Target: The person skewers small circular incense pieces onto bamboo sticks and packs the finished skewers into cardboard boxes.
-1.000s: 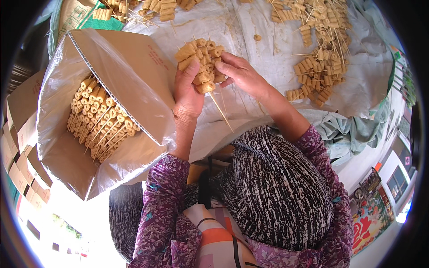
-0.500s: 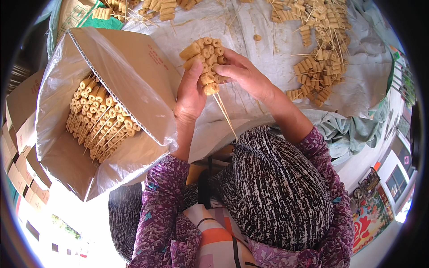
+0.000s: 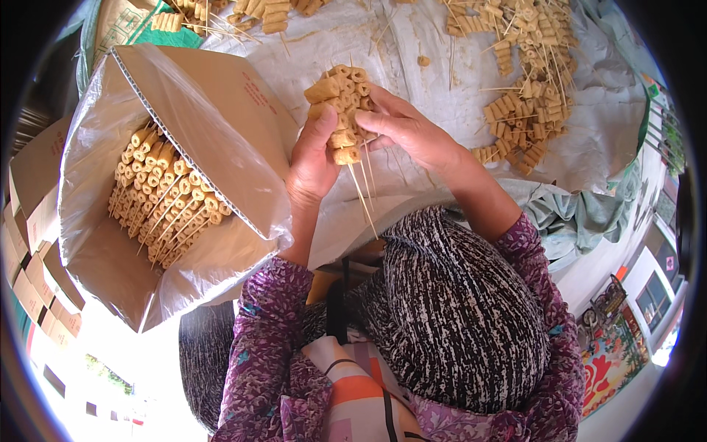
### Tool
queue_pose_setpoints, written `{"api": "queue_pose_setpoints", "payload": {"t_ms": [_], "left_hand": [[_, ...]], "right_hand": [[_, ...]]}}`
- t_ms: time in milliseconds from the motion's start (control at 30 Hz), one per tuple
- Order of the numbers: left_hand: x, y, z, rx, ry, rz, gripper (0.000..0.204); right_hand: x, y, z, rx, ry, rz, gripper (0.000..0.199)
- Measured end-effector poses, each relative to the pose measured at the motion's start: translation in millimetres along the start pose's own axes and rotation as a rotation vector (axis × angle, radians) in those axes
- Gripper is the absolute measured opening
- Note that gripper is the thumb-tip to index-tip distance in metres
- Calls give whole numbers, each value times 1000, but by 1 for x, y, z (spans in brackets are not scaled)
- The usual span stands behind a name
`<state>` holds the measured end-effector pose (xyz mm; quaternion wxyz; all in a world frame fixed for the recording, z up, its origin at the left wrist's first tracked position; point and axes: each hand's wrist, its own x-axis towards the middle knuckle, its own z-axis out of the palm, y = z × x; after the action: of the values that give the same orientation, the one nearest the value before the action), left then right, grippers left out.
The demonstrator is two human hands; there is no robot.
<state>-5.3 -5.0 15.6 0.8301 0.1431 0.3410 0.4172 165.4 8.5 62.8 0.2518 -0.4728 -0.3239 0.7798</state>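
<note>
Between my two hands is a bundle of skewered rolls (image 3: 342,92), tan tubes threaded side by side on thin sticks. My left hand (image 3: 313,158) is closed round the bundle's left side, its thumb pressed on the rolls. From the right, my right hand (image 3: 412,132) grips the same bundle, thumb in front and fingers partly hidden behind. Several bare stick ends poke down below the rolls toward my lap. At the left, a tilted cardboard box (image 3: 243,110) lined with clear plastic holds stacked skewers (image 3: 166,199) of the same rolls.
A white sheet (image 3: 368,44) spreads out beyond my hands. On it lie a large heap of skewered rolls (image 3: 526,110) at the right, more skewers (image 3: 265,13) at the far left and one loose roll (image 3: 423,61). Further cardboard boxes (image 3: 40,280) stand at the left edge.
The bundle has shifted slightly right and turned in my hands, and its bare stick ends now spread apart and point more steeply down. The box and heaps have not moved.
</note>
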Motion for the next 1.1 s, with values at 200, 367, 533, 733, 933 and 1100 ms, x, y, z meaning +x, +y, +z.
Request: {"api": "queue_pose_setpoints", "payload": {"t_ms": [200,367,533,733,933,1100], "left_hand": [[0,-4,6,-51,22,-1,60],[-1,-8,6,-71,66,12,55],[-2,-1,-2,75,126,95,52],[1,-12,-7,221,315,133,47],[3,-14,-6,129,299,110,46],[3,-12,-7,-5,266,98,49]], "right_hand": [[16,31,5,-70,113,-260,77],[16,43,-2,-262,193,-232,74],[11,29,-26,-348,457,-121,62],[24,55,-43,-864,635,-105,57],[44,75,-24,-1495,498,-297,58],[45,69,-36,-567,460,-182,49]]}}
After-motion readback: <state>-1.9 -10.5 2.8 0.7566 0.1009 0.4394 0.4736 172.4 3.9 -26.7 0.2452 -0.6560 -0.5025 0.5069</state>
